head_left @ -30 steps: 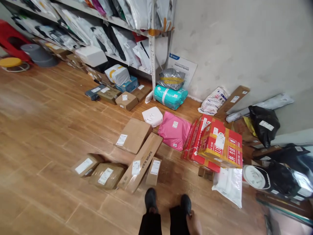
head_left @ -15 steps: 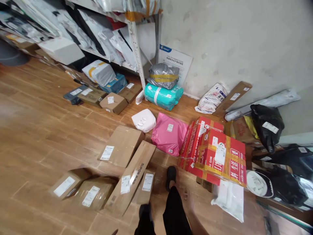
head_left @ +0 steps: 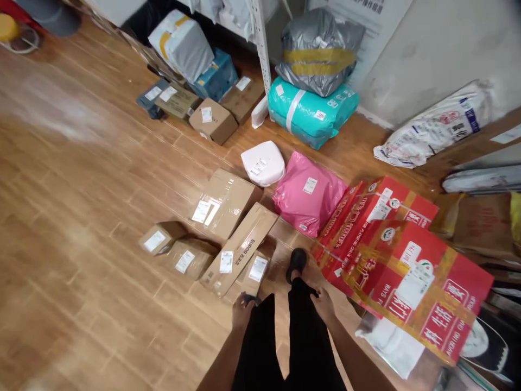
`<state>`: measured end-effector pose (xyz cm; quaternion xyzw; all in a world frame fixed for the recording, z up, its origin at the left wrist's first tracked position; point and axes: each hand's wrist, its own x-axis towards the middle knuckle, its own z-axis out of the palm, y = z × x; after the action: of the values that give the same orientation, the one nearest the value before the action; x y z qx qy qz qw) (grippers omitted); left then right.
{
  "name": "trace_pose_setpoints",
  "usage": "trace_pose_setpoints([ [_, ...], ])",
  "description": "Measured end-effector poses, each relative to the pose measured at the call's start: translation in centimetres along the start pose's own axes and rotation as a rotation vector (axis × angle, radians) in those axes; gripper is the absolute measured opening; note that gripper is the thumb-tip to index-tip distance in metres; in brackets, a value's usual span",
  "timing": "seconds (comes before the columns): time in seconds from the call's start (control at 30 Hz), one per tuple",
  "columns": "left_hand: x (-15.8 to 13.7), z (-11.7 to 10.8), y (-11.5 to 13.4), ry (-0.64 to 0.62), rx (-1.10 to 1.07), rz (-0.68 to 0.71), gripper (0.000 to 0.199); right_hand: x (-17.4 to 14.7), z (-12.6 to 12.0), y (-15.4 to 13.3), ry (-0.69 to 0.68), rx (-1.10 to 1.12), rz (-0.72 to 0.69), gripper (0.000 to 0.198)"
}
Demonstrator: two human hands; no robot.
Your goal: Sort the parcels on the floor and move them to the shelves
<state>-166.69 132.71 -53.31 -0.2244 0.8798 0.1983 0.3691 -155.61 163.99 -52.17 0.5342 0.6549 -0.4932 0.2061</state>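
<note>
My left hand [head_left: 243,308] hangs by my left thigh, fingers loosely curled, holding nothing. My right hand [head_left: 323,303] hangs by my right thigh, also holding nothing. I stand on a wooden floor [head_left: 81,179] among parcels. Nearest my left hand lie a long brown Supor box [head_left: 240,248] and a small labelled box [head_left: 254,270]. Close to my right hand sits a red carton [head_left: 411,282] atop another red carton [head_left: 376,209]. A pink mailer [head_left: 309,193] lies just ahead of my front shoe [head_left: 296,263].
Flat brown box [head_left: 223,202], two small brown boxes [head_left: 163,238] [head_left: 191,256], white pouch [head_left: 263,163], teal bundle [head_left: 311,111] under a grey bag [head_left: 319,51], white sack [head_left: 435,127], shelf post [head_left: 260,49], more boxes [head_left: 214,119] by the shelf, white bag [head_left: 391,345] under the red carton.
I have stepped forward and tilted down, so the parcels look nearer. Both my hands now show beside my thighs; earlier only a part of one was visible.
</note>
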Motion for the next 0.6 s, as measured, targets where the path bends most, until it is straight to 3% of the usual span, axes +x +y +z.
trace_pose_setpoints([
  [0.1,4.3,3.1,-0.6,0.000,0.112,0.016,0.077,2.2,3.9,1.9,-0.001,0.017,0.041,0.044],
  [0.23,11.7,10.1,-2.2,0.064,0.243,-0.042,0.108,3.5,11.8,6.0,0.001,0.083,0.026,0.053],
  [0.37,16.7,16.2,-3.9,0.149,0.324,-0.043,0.110,2.2,19.9,10.3,-0.015,0.149,0.044,0.050],
  [0.5,17.6,17.2,-5.0,0.197,0.361,-0.006,0.099,2.2,24.3,10.9,-0.009,0.178,0.031,0.047],
  [0.6,17.9,15.9,-5.7,0.251,0.423,0.115,0.096,7.4,24.0,8.9,0.174,0.156,-0.023,0.050],
])
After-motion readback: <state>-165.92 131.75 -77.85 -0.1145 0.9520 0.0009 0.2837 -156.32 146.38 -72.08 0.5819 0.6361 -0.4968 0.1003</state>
